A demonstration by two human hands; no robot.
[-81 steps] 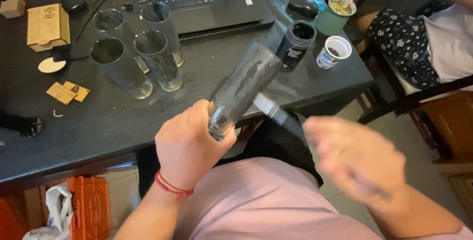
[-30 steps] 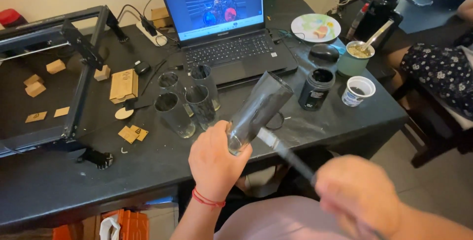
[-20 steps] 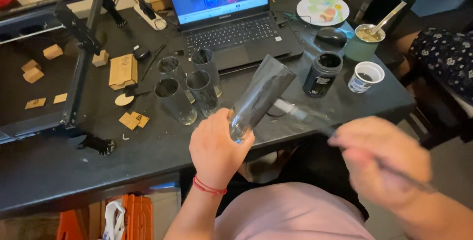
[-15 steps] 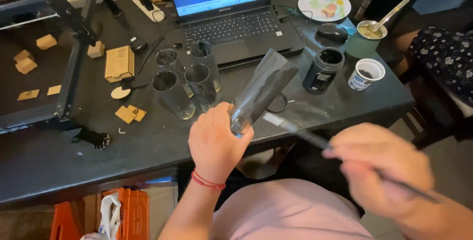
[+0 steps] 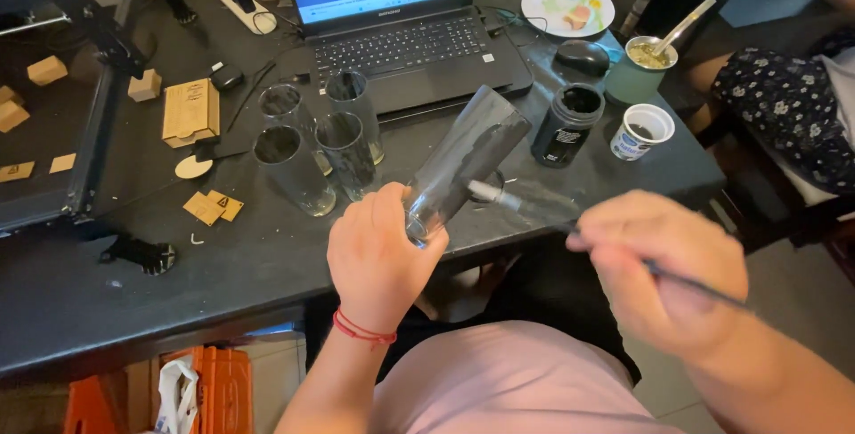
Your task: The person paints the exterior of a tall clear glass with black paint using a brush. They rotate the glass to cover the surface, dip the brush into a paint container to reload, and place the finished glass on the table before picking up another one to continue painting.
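Paint is the worry: my left hand grips the base of a tall drinking glass, tilted out over the near edge of the black table, while my right hand pinches a thin brush whose tip meets the glass's side. If my grip slackens, I judge the glass could drop off the edge. A wide stroke could knock the open black paint jar just beyond.
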